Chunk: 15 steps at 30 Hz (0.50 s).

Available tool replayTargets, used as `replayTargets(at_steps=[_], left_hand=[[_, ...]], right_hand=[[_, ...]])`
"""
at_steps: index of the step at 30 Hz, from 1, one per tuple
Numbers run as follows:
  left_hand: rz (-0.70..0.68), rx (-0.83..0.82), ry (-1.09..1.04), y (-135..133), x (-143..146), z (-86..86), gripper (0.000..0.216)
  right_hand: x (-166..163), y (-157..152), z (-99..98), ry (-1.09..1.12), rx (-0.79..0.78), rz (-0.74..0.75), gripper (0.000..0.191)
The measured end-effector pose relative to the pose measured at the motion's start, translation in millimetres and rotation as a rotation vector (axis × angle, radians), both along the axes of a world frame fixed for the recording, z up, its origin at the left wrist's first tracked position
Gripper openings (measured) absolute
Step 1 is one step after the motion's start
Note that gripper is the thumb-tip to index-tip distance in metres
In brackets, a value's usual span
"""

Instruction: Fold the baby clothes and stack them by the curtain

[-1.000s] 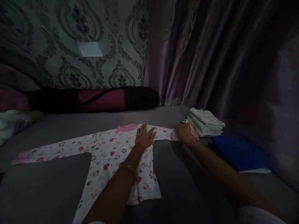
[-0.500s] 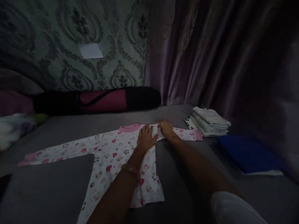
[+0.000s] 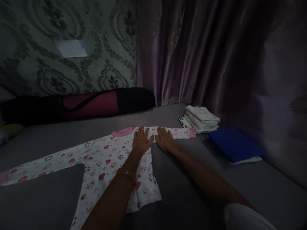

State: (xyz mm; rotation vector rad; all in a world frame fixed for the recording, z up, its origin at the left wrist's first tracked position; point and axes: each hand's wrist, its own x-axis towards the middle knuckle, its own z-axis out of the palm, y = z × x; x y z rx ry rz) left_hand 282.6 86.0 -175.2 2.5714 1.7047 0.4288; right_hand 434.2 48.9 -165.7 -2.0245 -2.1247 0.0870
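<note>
A white long-sleeved shirt (image 3: 112, 159) with pink hearts, flowers and a pink collar lies spread on the grey bed sheet (image 3: 48, 204). Its sleeves stretch out to both sides and end in pink cuffs. My left hand (image 3: 142, 139) rests flat on the shoulder to the right of the collar, fingers stretched out. Beside it, my right hand (image 3: 165, 139) lies flat on the upper part of the right sleeve, with its fingers extended too. My left forearm covers part of the shirt's body.
Right of the sleeve stands a stack of folded light clothes (image 3: 202, 118). A folded blue cloth (image 3: 236, 145) lies nearer. Along the patterned wall (image 3: 107, 57) rests a long black and magenta bag (image 3: 96, 103). A purple curtain (image 3: 172, 54) hangs behind the stack.
My right hand has gone from curled fingers at the sleeve to lying flat on it. My left hand stays on the shoulder. The view has turned to the right.
</note>
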Motion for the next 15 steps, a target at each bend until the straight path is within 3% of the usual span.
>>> replayTargets(at_steps=[4, 11, 15], left_hand=[[0.009, -0.026, -0.006, 0, 0, 1.7, 0.065], [-0.003, -0.081, -0.009, 4, -2, -1.4, 0.068], [-0.013, -0.085, -0.011, 7, -2, -2.0, 0.068]], right_hand=[[26, -9, 3.1, -0.021, -0.053, -0.049, 0.063], [84, -30, 4.7, -0.150, -0.059, -0.196, 0.056], [94, -34, 0.6, -0.159, -0.040, -0.248, 0.054]])
